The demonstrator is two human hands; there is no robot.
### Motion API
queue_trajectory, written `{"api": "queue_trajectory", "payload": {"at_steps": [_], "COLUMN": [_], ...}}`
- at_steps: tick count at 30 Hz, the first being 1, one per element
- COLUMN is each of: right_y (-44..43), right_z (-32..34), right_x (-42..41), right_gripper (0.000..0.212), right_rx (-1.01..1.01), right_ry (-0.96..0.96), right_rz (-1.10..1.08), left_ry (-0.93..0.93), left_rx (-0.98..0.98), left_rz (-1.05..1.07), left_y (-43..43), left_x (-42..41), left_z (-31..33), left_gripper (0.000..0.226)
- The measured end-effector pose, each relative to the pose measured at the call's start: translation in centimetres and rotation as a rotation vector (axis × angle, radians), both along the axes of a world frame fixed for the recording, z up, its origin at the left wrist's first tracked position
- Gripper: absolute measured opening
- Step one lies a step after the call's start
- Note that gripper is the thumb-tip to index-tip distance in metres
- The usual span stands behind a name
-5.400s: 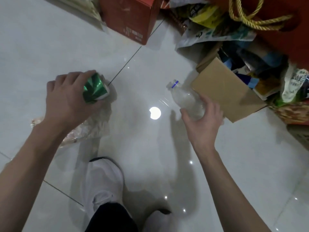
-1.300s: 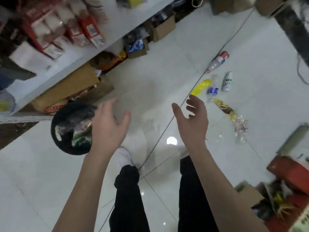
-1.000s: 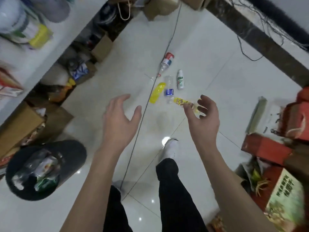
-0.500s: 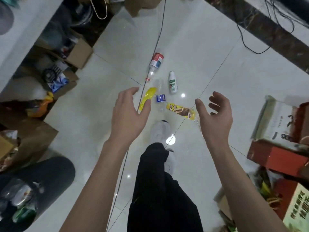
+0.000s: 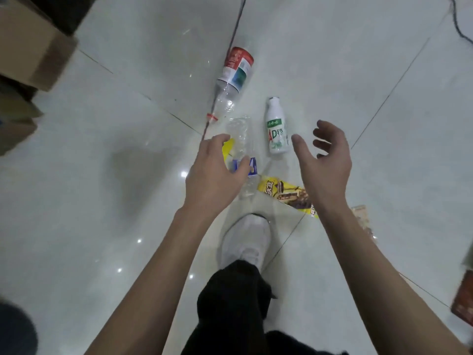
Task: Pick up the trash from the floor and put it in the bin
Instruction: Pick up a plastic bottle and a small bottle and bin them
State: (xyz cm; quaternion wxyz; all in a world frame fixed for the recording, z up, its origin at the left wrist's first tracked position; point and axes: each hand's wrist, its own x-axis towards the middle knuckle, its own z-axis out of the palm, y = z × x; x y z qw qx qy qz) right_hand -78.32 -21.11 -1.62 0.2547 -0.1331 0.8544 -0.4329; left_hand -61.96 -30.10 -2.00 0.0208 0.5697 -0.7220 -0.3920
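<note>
Left hand (image 5: 213,175) spread, empty, over clear crushed bottle (image 5: 242,139), right hand (image 5: 325,160) spread, empty, near white bottle (image 5: 276,129), yellow wrapper (image 5: 286,193) between wrists

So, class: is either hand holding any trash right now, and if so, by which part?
Nothing is held. The left hand and right hand are both open above the clear bottle and white bottle lying on the floor.

3 bottles (image 5: 276,126) on floor (image 5: 102,175) ahead of shoe (image 5: 245,242); wrapper (image 5: 284,192) between; boxes (image 5: 28,49) far left.
</note>
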Motion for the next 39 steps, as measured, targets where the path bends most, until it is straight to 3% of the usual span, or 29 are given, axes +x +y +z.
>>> {"api": "queue_trajectory", "payload": {"at_steps": [5,10,15,22,28,39], "right_y": [-1.6,-2.9,-4.1,-3.2,-0.9,1.8], "right_z": [-8.0,-12.8,-15.3,-14.0,-2.7,30.4], "right_x": [-1.2,-2.2,-2.1,-1.2,0.3,6.9], "right_gripper": [0.053,0.060,0.066,0.055,0.047,0.041], "right_rx": [0.020,0.033,0.072,0.122,0.108,-0.082], "right_ry": [0.012,0.040,0.050,0.045,-0.032,-0.147], "right_rz": [0.043,0.085,0.123,0.110,0.066,0.019], "left_ry": [-0.103,-0.178,-0.123,-0.032,-0.017,0.079], "left_rx": [-0.017,-0.071,-0.028,-0.015,0.000,-0.032], "left_rz": [-0.007,-0.050,-0.027,0.034,0.078,0.185], "left_y": [0.6,0.3,-0.1,-0.5,-0.3,3.1], "left_x": [-2.4,-3.6,-4.1,-3.2,-0.3,6.8], "left_z": [-8.3,-12.1,-12.8,-10.1,1.1,31.9], "left_gripper": [0.072,0.082,0.083,0.080,0.078,0.078]}}
